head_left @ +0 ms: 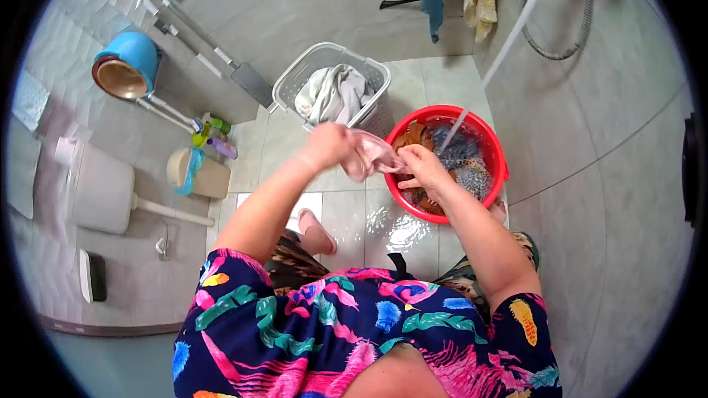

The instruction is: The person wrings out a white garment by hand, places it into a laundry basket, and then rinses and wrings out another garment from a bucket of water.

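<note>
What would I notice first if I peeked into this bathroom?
Probably the bright red basin on the tiled floor, full of wet clothes, with a thin stream of water pouring into it from above. Just over its rim, the left hand and the right hand grip a pale pink cloth between them. Behind them stands a white laundry basket holding light-coloured laundry.

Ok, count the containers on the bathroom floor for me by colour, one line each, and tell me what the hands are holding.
Red round plastic basin, with water running in: 1
White slotted plastic laundry basket, holding pale cloth: 1
Blue plastic bucket, tipped on its side: 1
Total: 3
The left hand and the right hand both grip one pink wet cloth at the basin's edge.
</note>
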The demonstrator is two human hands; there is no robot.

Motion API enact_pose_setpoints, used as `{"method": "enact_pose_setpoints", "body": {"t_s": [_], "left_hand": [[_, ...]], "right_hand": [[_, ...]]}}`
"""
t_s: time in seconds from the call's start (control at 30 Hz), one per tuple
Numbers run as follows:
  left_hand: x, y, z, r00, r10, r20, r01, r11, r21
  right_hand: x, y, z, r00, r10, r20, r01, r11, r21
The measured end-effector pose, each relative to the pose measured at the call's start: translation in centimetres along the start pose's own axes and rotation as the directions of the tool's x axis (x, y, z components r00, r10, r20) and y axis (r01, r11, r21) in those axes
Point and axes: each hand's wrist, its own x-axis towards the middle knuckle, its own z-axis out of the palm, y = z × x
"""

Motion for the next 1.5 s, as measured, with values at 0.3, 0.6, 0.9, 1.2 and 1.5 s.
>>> {"method": "enact_pose_setpoints", "body": {"t_s": [0.3, 0.6, 0.9, 1.2, 1.5], "left_hand": [[14.1, -3.1, -5.7, 0.98, -0.158, -0.124, 0.054, 0.802, -0.594], [17.1, -0.5, 8.7, 0.987, 0.128, 0.101, -0.09, 0.944, -0.316], [2.6, 10.8, 21.1, 0.798, 0.379, 0.469, -0.459, 0.886, 0.063], [6.8, 5.3, 29.9, 0.725, 0.089, 0.683, -0.348, 0.903, 0.251], [3.7, 13.7, 9.7, 0.903, 0.039, 0.429, 0.323, 0.597, -0.734]], "right_hand": [[1.0, -0.3, -3.1, 0.997, 0.076, 0.029, -0.068, 0.974, -0.218], [-0.6, -4.8, -10.2, 0.898, -0.096, -0.429, 0.211, 0.95, 0.23], [-0.4, -4.0, -12.0, 0.84, -0.139, -0.524, 0.361, 0.864, 0.349], [0.0, -2.2, -13.1, 0.867, -0.089, -0.49, 0.305, 0.872, 0.382], [0.1, -0.8, -13.0, 0.935, 0.028, -0.354, 0.076, 0.958, 0.277]]}}
